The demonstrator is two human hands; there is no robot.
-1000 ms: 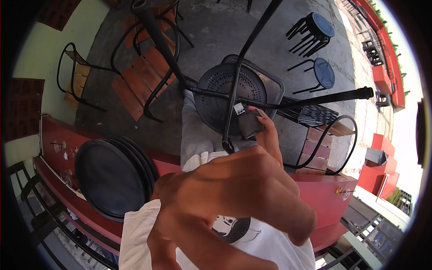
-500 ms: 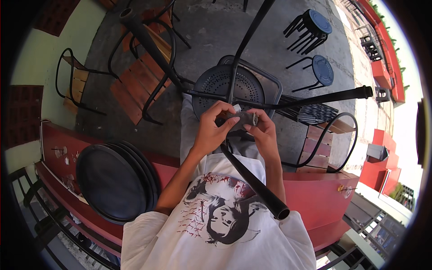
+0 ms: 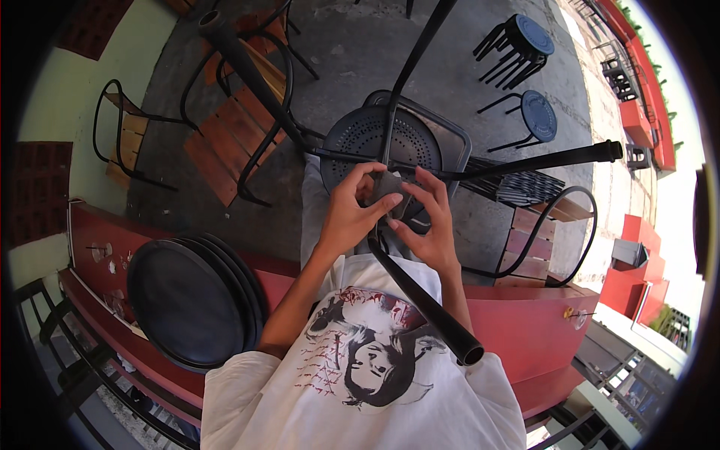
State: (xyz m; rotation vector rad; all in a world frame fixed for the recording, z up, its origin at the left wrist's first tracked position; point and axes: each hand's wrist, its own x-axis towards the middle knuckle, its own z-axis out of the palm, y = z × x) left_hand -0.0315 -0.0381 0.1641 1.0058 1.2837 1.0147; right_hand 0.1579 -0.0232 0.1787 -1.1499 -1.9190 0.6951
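A grey piece (image 3: 386, 189) is pinched in the left hand's (image 3: 349, 214) fingers, beside the right hand's (image 3: 431, 229) curled ones, grip unclear, above an upturned stool (image 3: 356, 135), chairs (image 3: 232, 150) on the floor (image 3: 349, 71) farther left.

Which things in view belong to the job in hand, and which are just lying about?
In the job:
- left hand, gripping the dark-grey cloth-like piece
- right hand, at its right edge
- upturned black stool, beneath the hands

Lying about:
- stack of round black discs
- stack of blue-topped stools
- single blue-topped stool
- reddish-brown slatted chair
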